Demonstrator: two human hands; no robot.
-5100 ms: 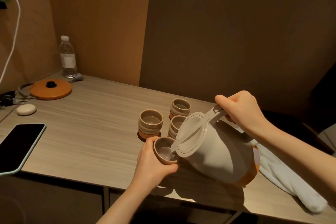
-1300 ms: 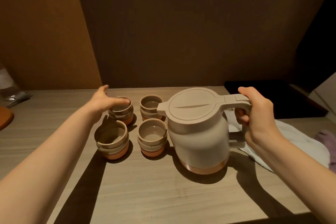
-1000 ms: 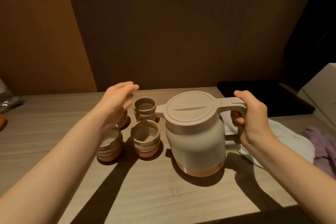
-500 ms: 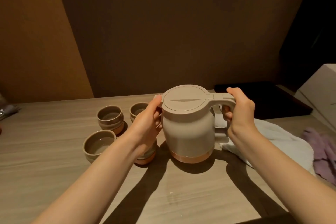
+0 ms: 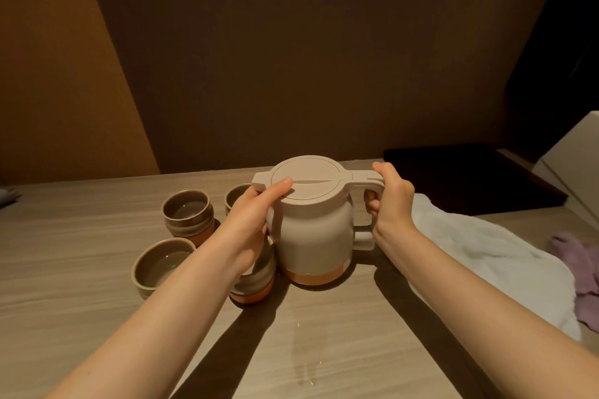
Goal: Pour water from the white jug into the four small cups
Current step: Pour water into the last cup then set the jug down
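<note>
Your right hand (image 5: 390, 204) is curled around the handle of the white jug (image 5: 312, 230), just right of the frame's centre, fingers wrapped through the loop and thumb on the top bar. Your left hand (image 5: 251, 220) sits against the jug's left side with the thumb laid flat on the rim of the lid (image 5: 308, 176), near the spout; the other fingers are hidden behind the jug, so you cannot tell how firmly they hold it.

The jug stands upright on the table (image 5: 81, 214), handle pointing to the right of the frame and spout to the left. That line matters: all four cups lie on the spout side. The far-left cup (image 5: 188, 215) and the near-left cup (image 5: 160, 264) both show water. A third cup (image 5: 238, 199) peeks out behind your left hand, and the fourth cup (image 5: 254, 282) sits under your left wrist, touching or almost touching the jug's base; their contents are hidden.

Any further pour would tip leftward, away from your right hand, which carries the weight, so your left forearm would need to clear the cups first.

A white towel (image 5: 479, 256) lies right of the jug, with a purple cloth (image 5: 580, 266) at the frame's right edge.
</note>
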